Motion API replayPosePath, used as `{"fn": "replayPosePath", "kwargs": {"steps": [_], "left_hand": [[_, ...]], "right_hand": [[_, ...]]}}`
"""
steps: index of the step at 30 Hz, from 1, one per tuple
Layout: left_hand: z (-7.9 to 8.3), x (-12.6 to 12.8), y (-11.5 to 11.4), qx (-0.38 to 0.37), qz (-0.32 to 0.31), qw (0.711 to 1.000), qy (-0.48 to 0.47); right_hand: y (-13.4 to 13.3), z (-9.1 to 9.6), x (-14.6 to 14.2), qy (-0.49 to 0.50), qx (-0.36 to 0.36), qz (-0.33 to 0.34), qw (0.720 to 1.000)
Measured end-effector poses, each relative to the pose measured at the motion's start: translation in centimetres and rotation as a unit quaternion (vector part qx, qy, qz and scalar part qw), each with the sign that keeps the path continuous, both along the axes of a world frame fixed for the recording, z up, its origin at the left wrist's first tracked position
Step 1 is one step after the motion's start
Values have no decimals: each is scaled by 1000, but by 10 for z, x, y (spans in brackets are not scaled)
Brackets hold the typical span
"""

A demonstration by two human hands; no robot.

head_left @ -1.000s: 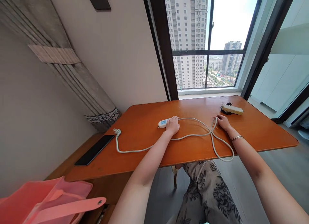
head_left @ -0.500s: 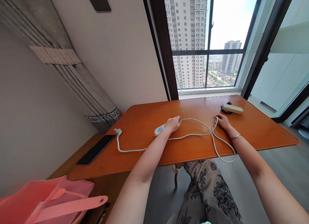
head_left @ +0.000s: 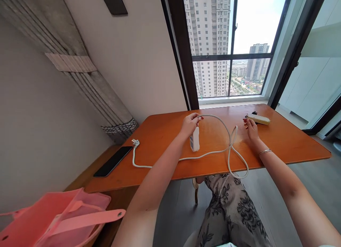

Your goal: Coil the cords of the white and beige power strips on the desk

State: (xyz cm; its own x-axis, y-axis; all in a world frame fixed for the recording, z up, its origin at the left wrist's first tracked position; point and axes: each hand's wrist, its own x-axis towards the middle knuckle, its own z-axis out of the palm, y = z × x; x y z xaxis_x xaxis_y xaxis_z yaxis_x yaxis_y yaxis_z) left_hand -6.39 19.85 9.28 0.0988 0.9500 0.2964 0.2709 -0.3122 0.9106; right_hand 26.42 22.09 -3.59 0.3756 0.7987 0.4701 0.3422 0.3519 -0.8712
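My left hand (head_left: 189,125) is closed on the white cord just where it meets a power strip (head_left: 194,140), which hangs tilted below the fingers above the table. From that grip the white cord (head_left: 221,121) arches right, crosses itself in a loose loop, dips past the front edge, and runs back left under my forearm to its plug (head_left: 135,142). My right hand (head_left: 251,129) is apart from the loop, fingers loosely curled with no object visible in them. Just beyond its fingertips lies a second, cream-coloured power strip (head_left: 258,119) with a black cord.
The orange-brown wooden table (head_left: 165,133) stands against the window. A black tablet-like slab (head_left: 113,162) lies at its left end. A pink bag (head_left: 69,211) sits at lower left, near a tied grey curtain (head_left: 106,98). My legs are under the front edge.
My left hand has raised the power strip by its cord end, turning it to hang down. My right hand has let go of the cord loop and moved slightly right and up.
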Motion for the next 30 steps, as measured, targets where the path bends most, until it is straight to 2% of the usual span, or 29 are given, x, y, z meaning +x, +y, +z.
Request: {"fn": "replayPosePath", "kwargs": {"steps": [2,4,5,7,9,12,14,15,17,20,23,28,30], "left_hand": [[7,5,-10,-4,-25,999,-24],[13,10,-17,-2,-41,998,-54],[16,13,-19,0,-43,996,-73],[20,18,-22,6,-36,993,-117],[24,20,-24,10,-18,986,-166],[32,14,-23,14,16,967,-253],[39,4,-20,26,42,944,-325],[43,-2,-19,34,54,931,-359],[52,-13,-17,50,74,907,-411],[65,-19,-18,44,88,886,-454],[74,-9,-26,15,85,870,-486],[78,10,-41,10,52,867,-495],[75,8,-44,21,44,874,-484]], "right_hand": [[-15,20,-15,5,70,31,997],[-32,41,-35,-33,99,128,986],[-41,50,-45,-60,86,191,976],[-55,67,-64,-106,16,310,945],[-65,78,-76,-146,-71,377,912],[-73,86,-80,-228,-194,448,842],[-75,87,-76,-279,-238,471,803],[-77,86,-74,-294,-248,474,792],[-80,83,-71,-306,-247,471,790],[-88,78,-78,-311,-193,440,820],[-101,74,-103,-298,-137,421,846],[-111,69,-154,-291,-54,382,875],[-106,68,-163,-261,-47,402,876]]}}
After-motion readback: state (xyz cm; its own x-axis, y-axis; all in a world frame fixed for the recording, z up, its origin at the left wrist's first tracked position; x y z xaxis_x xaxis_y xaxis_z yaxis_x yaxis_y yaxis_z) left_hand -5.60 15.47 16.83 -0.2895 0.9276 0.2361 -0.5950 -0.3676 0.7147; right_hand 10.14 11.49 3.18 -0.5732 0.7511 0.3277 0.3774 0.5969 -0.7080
